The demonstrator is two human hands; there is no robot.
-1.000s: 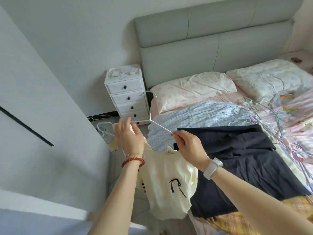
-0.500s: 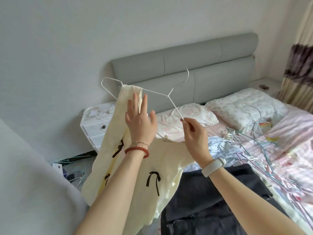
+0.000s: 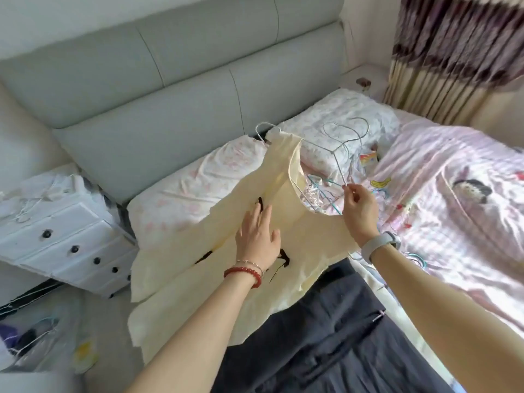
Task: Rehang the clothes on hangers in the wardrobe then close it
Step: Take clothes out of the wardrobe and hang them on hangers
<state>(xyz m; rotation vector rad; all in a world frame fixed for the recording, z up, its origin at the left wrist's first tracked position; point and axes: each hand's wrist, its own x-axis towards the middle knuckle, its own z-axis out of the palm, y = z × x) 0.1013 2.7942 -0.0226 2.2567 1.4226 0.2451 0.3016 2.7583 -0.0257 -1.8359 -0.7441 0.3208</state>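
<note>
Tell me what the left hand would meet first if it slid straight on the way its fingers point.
The left hand already lies flat on the cream garment; straight on, its fingers would probably cross the black bow print, then reach the neckline by the wire hanger. Depth is unclear.

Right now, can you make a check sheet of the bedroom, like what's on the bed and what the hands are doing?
Surface: bed with pink cartoon sheet, two pillows at the grey headboard.
Job's things: cream top with black bows, one shoulder on the white wire hanger, other shoulder not yet on; dark garment lying flat on the bed.
Clutter: tangle of spare wire hangers on the sheet; bags on the floor at left.
Hands: left hand flat on the top, fingers straight; right hand pinches the hanger's wire.
Cables: nothing seen.
Surroundings: white drawer unit beside the bed, striped curtain at right; wardrobe not in view.
</note>
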